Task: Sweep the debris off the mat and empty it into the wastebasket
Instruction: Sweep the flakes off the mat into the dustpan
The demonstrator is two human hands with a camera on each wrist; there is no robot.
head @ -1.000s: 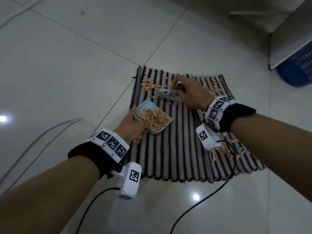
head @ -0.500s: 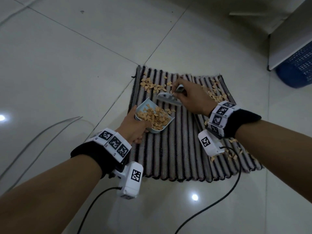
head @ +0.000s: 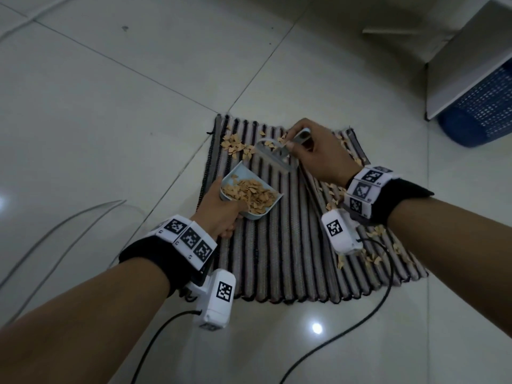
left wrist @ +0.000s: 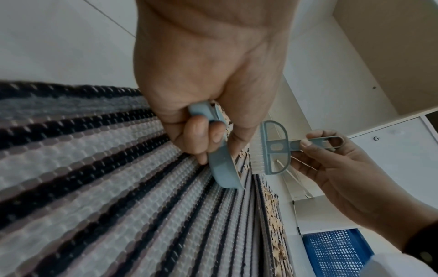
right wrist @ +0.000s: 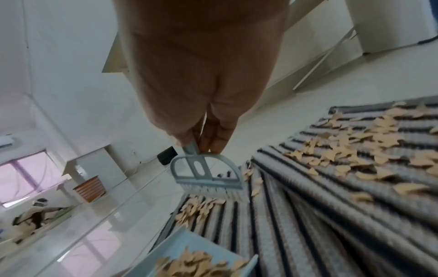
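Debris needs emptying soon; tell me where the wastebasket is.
In the head view the blue wastebasket stands on the floor at the far right, tucked under a white shelf unit, beyond the mat's right corner.

Head view: from above, facing down at the mat (head: 277, 245). Wrist views: low, close along each palm, the right perhaps slightly blurred. Shared by all: mat, brush (left wrist: 275, 150).

Dustpan (head: 250, 194) on mat (head: 279, 245), brush (head: 273, 153) behind, wastebasket (head: 482, 112) far right.
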